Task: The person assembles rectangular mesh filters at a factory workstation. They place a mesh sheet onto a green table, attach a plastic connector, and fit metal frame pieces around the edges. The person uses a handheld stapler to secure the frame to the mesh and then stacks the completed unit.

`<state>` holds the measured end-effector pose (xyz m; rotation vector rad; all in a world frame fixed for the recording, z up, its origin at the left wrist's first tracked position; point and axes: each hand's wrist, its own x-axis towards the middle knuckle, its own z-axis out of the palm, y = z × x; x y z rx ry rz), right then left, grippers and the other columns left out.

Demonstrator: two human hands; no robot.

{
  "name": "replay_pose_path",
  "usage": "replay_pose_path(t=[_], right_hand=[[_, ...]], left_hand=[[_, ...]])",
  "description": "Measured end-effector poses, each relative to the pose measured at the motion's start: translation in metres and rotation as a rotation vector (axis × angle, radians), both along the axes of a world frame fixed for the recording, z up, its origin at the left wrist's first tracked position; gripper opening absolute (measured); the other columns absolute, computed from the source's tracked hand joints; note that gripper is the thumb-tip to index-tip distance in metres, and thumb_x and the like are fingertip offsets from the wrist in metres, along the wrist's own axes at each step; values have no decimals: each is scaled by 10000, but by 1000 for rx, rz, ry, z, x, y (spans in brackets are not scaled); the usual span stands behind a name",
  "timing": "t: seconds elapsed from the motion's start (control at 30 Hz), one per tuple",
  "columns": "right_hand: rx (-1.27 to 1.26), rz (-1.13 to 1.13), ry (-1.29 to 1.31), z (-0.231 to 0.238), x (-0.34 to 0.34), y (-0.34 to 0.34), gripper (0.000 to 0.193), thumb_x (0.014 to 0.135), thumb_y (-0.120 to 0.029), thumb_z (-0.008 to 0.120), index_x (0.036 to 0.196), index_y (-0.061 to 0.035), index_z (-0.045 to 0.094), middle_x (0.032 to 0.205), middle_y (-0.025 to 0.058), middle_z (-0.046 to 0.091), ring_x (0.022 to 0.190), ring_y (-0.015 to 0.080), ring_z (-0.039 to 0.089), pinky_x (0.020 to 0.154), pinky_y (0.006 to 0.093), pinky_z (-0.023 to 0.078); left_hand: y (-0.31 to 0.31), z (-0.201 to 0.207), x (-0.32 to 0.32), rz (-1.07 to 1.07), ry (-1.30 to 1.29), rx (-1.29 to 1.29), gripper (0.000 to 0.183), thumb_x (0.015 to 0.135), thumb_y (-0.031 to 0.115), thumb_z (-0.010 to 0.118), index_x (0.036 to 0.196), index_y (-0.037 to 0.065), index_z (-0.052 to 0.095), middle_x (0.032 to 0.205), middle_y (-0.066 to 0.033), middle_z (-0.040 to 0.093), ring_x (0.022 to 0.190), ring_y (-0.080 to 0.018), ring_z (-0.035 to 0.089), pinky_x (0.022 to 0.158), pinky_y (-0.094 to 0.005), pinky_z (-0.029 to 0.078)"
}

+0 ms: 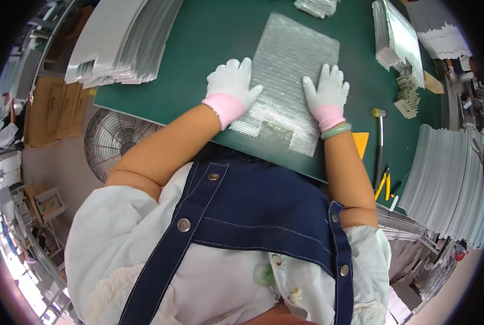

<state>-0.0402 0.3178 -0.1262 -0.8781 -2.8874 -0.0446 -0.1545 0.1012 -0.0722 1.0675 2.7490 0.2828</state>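
Observation:
A thin silvery sheet (290, 70) with a fine ribbed or mesh-like surface lies flat on the green tabletop (198, 38), with a rectangular notch at its near edge. My left hand (231, 86), in a white glove with a pink cuff, rests at the sheet's left edge, fingers spread and thumb over the edge. At the right edge, my right hand (327, 92) lies in a matching glove, its fingers stretched out and apart. Neither hand grips anything. Below the right wrist is a yellow flat piece (362, 142), partly hidden by the forearm.
Stacked silvery sheets (128, 40) stand at the far left, with another stack (442, 179) at the right and a smaller one (396, 35) behind it. A hammer (381, 135) and yellow-handled pliers (384, 184) lie at right. Left of the table are a floor fan (114, 143) and cardboard (57, 111).

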Motion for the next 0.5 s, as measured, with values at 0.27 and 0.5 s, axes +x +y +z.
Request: replay_pose_path(t=[0.27, 0.5], right_hand=[[-592, 16, 472, 16, 69, 9, 787, 948, -455, 615, 1481, 67, 361, 1551, 297, 329, 1469, 406, 286, 1209, 431, 233], [-90, 22, 139, -2, 79, -61, 834, 905, -549, 585, 1456, 47, 397, 1480, 306, 401, 1407, 439, 338, 1169, 550, 220]], left_hand=[[-2, -10, 1, 64, -125, 87, 563, 887, 390, 661, 1261, -16, 553, 1133, -226, 601, 1026, -372, 643, 910, -441, 535], [-1, -7, -1, -5, -158, 122, 447, 902, 332, 588, 1150, -40, 586, 1127, -249, 597, 991, -392, 655, 909, -416, 546]])
